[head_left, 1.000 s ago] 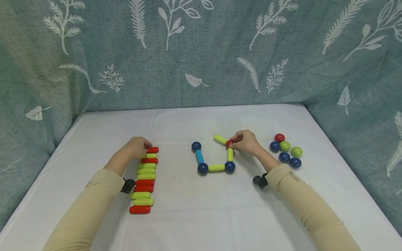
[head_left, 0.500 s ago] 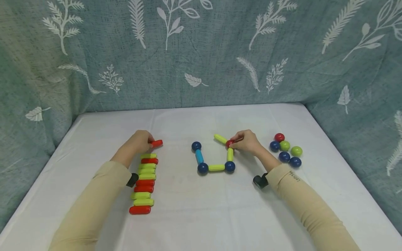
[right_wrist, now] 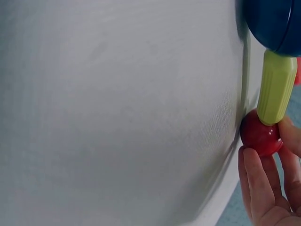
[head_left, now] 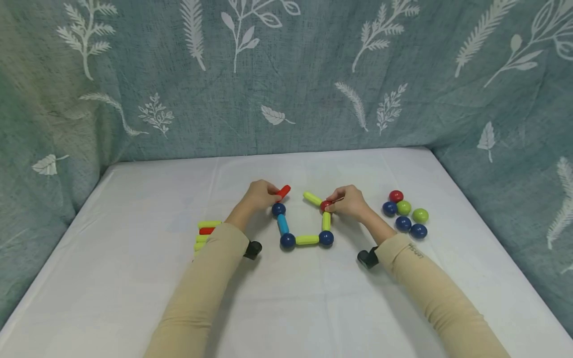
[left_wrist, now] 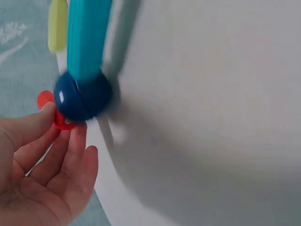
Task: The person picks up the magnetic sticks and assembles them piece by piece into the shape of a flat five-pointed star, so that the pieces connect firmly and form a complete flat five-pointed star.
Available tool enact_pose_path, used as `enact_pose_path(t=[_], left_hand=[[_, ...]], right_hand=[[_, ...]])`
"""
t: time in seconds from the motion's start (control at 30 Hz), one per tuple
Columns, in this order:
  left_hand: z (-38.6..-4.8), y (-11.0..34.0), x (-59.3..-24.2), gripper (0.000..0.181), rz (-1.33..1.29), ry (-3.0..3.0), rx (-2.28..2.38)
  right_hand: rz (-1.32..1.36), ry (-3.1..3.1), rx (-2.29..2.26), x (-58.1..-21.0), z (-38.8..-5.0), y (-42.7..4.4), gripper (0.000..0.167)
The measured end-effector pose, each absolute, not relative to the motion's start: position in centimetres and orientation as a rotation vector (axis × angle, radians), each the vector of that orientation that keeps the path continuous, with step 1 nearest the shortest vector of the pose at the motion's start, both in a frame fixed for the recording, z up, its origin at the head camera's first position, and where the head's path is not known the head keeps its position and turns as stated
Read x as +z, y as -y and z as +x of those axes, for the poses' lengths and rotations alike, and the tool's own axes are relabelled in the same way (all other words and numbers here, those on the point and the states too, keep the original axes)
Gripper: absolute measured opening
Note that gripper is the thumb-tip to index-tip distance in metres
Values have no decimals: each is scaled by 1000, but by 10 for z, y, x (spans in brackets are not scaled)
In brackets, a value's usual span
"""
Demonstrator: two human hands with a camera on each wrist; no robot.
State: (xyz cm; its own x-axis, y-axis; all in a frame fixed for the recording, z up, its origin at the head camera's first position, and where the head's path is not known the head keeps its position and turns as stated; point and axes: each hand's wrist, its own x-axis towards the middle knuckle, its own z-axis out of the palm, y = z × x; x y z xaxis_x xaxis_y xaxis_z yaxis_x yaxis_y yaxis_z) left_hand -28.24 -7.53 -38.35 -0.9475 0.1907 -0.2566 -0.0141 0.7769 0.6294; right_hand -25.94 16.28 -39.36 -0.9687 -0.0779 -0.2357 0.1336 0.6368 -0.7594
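My left hand [head_left: 259, 195] pinches a red stick [head_left: 284, 192] close to the dark blue ball [head_left: 278, 210] at the far left corner of a joined chain; whether stick and ball touch, I cannot tell. From that ball a light blue stick [head_left: 283, 224] runs to a second blue ball [head_left: 288, 241]. A yellow-green stick [head_left: 307, 240] links it to a third blue ball [head_left: 326, 238]. Another yellow-green stick [right_wrist: 277, 87] leads up to a red ball [right_wrist: 261, 134], which my right hand [head_left: 350, 202] pinches. One more yellow-green stick [head_left: 312, 198] points up-left from the red ball.
Several loose balls, including a green one [head_left: 420, 215], lie to the right. At left, a row of yellow-green and red sticks [head_left: 207, 231] is partly hidden by my left sleeve [head_left: 210, 278]. A patterned cloth [head_left: 286, 74] hangs behind the white table [head_left: 112, 268].
My left hand has taken the top red stick from the row at left and carried it right to the far left blue ball. The right hand stays on the red ball.
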Motion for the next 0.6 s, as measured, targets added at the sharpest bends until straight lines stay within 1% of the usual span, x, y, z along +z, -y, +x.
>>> enact_pose_path(t=[0.2, 0.47, 0.6], left_hand=[[-278, 56, -385, 29, 153, -2662, 949], [-276, 51, -386, 29, 201, -2657, 871], [-275, 52, -386, 33, 221, -2651, 848]], right_hand=[[49, -2622, -1237, -393, -258, -163, 23], [58, -2619, -1257, -393, -258, -162, 23], [54, -2606, -1265, -394, -258, -161, 23]])
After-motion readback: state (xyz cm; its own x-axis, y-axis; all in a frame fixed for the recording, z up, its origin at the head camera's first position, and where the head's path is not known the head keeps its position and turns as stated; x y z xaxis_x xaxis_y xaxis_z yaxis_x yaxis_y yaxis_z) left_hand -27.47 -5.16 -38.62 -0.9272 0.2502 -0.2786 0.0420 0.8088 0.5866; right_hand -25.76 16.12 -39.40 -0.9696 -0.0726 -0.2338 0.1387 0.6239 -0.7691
